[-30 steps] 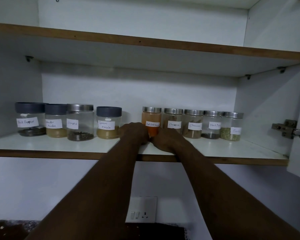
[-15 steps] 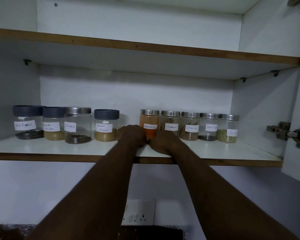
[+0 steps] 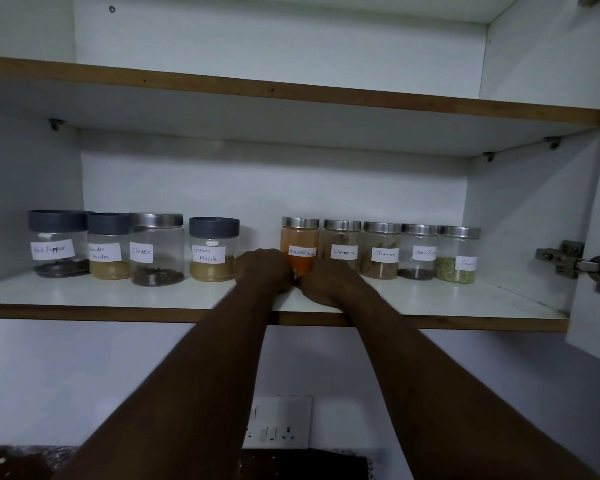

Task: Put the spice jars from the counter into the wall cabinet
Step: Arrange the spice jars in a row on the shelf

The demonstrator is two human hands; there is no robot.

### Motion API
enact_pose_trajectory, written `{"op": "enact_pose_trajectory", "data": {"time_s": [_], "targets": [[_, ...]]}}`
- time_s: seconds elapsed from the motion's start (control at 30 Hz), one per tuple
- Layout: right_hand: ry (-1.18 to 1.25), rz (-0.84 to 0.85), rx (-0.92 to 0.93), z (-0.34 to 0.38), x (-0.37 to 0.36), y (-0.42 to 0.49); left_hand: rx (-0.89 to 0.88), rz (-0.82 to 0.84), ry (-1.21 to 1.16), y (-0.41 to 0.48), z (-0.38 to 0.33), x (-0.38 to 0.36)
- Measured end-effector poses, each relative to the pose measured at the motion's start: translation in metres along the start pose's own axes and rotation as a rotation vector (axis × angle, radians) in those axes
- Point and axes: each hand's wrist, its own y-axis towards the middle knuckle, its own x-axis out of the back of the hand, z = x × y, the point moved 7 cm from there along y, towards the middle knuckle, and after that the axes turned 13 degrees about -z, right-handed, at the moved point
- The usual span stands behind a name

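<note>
Several labelled spice jars stand in a row on the lower shelf (image 3: 430, 303) of the wall cabinet. The red chilli powder jar (image 3: 300, 245), with orange powder and a steel lid, stands at the left end of the right-hand group. My left hand (image 3: 262, 268) presses against its lower left side, knuckles toward me. On the jar's lower right, my right hand (image 3: 326, 282) wraps the base and hides the foot of a cinnamon jar (image 3: 342, 242). The two hands touch each other in front of the jar. A gap separates it from the garam masala jar (image 3: 213, 249).
Left group: black pepper (image 3: 58, 242), coriander powder (image 3: 106, 245), cloves (image 3: 156, 249). Right group: a second cinnamon jar (image 3: 381, 249), a second black pepper jar (image 3: 418, 251), fennel (image 3: 458, 254). The upper shelf (image 3: 291, 95) holds nothing visible. The open door and hinge (image 3: 575, 261) are at the right. A wall socket (image 3: 278, 422) sits below.
Both hands stay at the base of the red chilli powder jar. The jars have not moved; only my view has shifted slightly.
</note>
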Motion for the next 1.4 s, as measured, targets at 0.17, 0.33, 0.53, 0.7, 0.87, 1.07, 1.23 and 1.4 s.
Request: {"op": "enact_pose_trajectory", "data": {"time_s": [0.17, 0.33, 0.53, 0.7, 0.87, 1.07, 1.23, 1.4], "targets": [[0.005, -0.04, -0.023, -0.006, 0.003, 0.001, 0.002, -0.001, -0.071, -0.01, -0.003, 0.009], [0.008, -0.225, -0.042, -0.012, 0.016, -0.01, -0.01, -0.074, -0.212, -0.043, 0.012, 0.034], [0.03, -0.138, 0.053, 0.033, 0.007, -0.015, 0.342, -0.34, -0.365, -0.092, 0.108, 0.077], [0.149, -0.069, 0.1, 0.087, -0.012, -0.013, 0.434, -0.212, -0.387, -0.085, 0.138, 0.079], [0.177, -0.036, 0.127, 0.103, -0.018, -0.007, 0.374, -0.191, -0.368, -0.068, 0.131, 0.068], [0.212, -0.05, 0.141, 0.1, -0.023, -0.005, 0.402, -0.111, -0.387, -0.056, 0.124, 0.058], [0.125, -0.022, 0.041, 0.085, -0.037, 0.013, 0.364, -0.128, -0.266, -0.049, 0.104, 0.049], [0.104, -0.048, -0.028, 0.07, -0.04, 0.026, 0.329, -0.124, -0.256, -0.038, 0.094, 0.043]]}}
